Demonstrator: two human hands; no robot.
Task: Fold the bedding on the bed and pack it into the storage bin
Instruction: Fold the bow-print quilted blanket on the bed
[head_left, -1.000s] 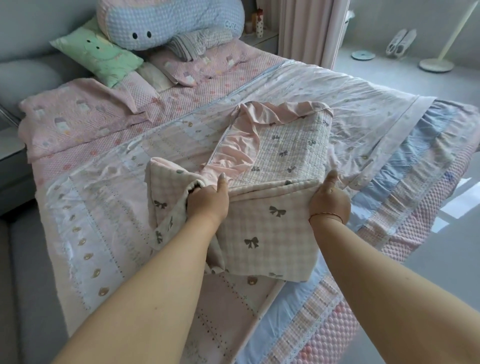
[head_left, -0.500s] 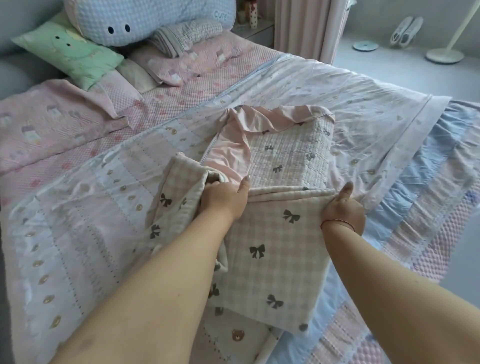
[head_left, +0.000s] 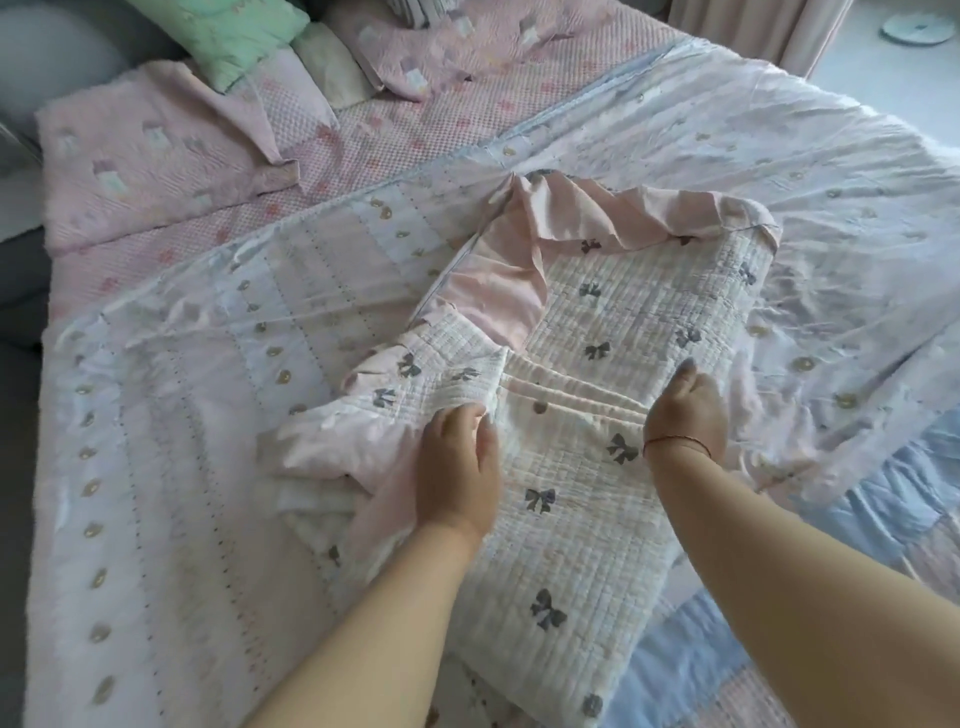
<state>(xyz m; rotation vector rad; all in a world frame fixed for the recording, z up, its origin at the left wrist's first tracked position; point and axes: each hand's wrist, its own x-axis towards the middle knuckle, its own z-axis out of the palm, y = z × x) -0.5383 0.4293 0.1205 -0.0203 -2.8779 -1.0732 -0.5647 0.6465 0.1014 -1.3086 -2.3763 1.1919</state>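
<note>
Pink and white, with little grey bows, the quilt (head_left: 613, 322) lies part folded in the middle of the bed (head_left: 171, 467), on top of a bigger spread (head_left: 779, 171). The left hand (head_left: 457, 467) holds the folded edge near its middle, fingers curled over the cloth and thumb beside them. The right hand (head_left: 683, 410) holds the same edge at the right side, fingers tucked out of sight under the fold and thumb on top. I think both hands hold this edge so the layers stay lined up while the fold is laid flat. A loose pink flap (head_left: 332, 457) sticks out to the left and looks like it needs tucking in. Pillows (head_left: 228, 36) sit at the head of the bed. No storage bin can be seen, so packing looks a long way off.
</note>
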